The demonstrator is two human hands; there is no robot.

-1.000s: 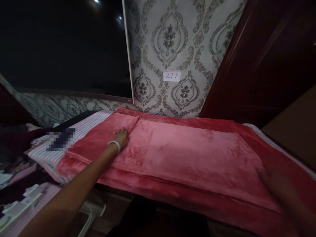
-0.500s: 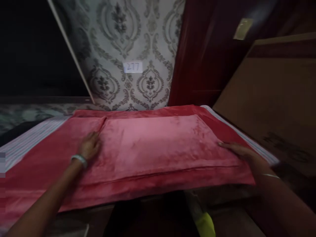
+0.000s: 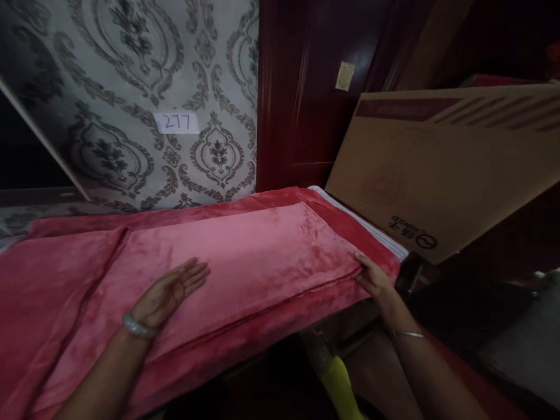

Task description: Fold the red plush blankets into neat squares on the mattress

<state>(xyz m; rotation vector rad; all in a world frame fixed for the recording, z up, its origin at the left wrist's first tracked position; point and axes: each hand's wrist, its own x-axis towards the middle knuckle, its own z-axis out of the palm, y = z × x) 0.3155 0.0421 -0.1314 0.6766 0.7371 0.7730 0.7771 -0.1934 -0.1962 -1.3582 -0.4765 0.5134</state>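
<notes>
A pink-red plush blanket [image 3: 245, 245] lies folded in layers, with a long fold running along its near side. My left hand [image 3: 172, 291] is over the middle of the blanket, palm turned inward and fingers stretched out, holding nothing. At the right end of the folded layer, my right hand [image 3: 371, 277] has the blanket's edge between thumb and fingers; some of those fingers are hidden. Another folded edge [image 3: 94, 280] of the blanket crosses it on the left.
Striped cloth [image 3: 371, 224] shows beneath the blanket at the right. A large cardboard box [image 3: 429, 169] leans behind it, beside a dark red door [image 3: 301, 105]. A paper label [image 3: 177, 122] reading 277 is on the patterned wall. Something yellow [image 3: 339, 385] hangs below.
The view has turned right. My left hand has let go of the fold at the left and moved right over the blanket, fingers now spread. My right hand stays at the right edge.
</notes>
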